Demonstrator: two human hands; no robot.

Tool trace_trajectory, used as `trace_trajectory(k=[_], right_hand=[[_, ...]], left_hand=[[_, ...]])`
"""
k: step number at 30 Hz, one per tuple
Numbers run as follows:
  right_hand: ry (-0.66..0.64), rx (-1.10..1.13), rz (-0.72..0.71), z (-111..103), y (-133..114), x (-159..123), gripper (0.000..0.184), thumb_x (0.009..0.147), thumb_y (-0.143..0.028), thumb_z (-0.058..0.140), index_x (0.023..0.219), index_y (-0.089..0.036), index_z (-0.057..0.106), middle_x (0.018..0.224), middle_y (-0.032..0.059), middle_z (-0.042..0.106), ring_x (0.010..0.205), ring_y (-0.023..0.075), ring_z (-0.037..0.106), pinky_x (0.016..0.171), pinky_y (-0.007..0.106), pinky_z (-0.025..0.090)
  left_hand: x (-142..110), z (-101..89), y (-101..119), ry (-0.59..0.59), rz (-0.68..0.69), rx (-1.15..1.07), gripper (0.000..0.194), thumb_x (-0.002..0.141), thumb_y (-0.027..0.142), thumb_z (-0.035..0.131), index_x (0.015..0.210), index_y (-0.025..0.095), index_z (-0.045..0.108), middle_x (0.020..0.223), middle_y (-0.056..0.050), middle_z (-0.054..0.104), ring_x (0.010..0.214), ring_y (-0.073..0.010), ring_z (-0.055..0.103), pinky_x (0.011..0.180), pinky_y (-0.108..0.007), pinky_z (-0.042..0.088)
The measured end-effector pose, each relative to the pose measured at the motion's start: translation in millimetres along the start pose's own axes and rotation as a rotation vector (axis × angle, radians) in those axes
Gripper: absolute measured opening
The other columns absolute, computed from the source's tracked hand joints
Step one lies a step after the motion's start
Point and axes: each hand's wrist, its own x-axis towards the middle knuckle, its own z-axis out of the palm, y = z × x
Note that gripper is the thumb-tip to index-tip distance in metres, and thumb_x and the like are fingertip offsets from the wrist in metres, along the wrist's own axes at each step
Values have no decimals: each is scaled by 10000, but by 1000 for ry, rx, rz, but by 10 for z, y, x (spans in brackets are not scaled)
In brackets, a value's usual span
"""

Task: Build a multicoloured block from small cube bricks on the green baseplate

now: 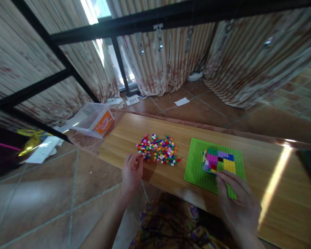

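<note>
Patterned purple-and-yellow fabric [168, 221] lies nearest; the right hand [238, 199] pinches beside the multicoloured plastic-brick block [219, 159], apparently for precise placement, while the left hand's [132, 173] fingertips press together.

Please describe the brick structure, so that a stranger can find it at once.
On the long, brown wooden tabletop, look for the flat, bright green studded baseplate near the right hand. The multicoloured, low rectangular brick structure stands on it. Unlike the small, loose multicoloured bricks spread to the left, its bricks are joined together.
</note>
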Motion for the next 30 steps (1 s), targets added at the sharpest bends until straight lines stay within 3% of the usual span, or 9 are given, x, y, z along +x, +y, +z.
trace_trajectory(k=[3, 8, 18, 23, 30], right_hand=[[-40, 21, -40, 40, -47, -63, 253, 910, -401, 558, 988, -238, 735, 1018, 67, 721, 949, 247, 664, 858, 419, 523], [-80, 78, -94, 112, -80, -145, 251, 905, -400, 567, 1003, -232, 725, 1010, 71, 716, 925, 239, 662, 850, 419, 520], [-125, 57, -151, 204, -44, -234, 266, 919, -412, 543, 992, -223, 716, 1009, 77, 715, 923, 236, 657, 852, 406, 496], [-121, 42, -167, 227, 6, -257, 267, 918, -423, 545, 992, -230, 715, 994, 69, 720, 902, 229, 659, 827, 394, 502], [-108, 72, -171, 232, 16, -268, 218, 911, -376, 567, 984, -235, 715, 970, 64, 721, 883, 221, 660, 806, 391, 513]], left_hand=[[163, -60, -176, 14, -104, 72, 195, 855, 190, 529, 999, 170, 659, 922, -66, 657, 812, -183, 628, 770, -334, 541], [449, -8, -295, -46, -113, 97, 224, 849, 204, 535, 1027, 165, 666, 964, -81, 657, 842, -196, 635, 793, -347, 542], [997, 196, -209, -259, 106, 253, 320, 819, 87, 515, 1048, 195, 711, 1028, -78, 662, 968, -197, 612, 912, -340, 499], [1282, 303, -159, -386, 127, 398, 276, 861, 156, 525, 1075, 168, 698, 1034, -95, 697, 1016, -218, 612, 972, -355, 462], [1434, 415, -86, -474, 98, 490, 181, 813, 136, 537, 827, 197, 707, 863, -67, 704, 866, -212, 645, 815, -318, 494]])
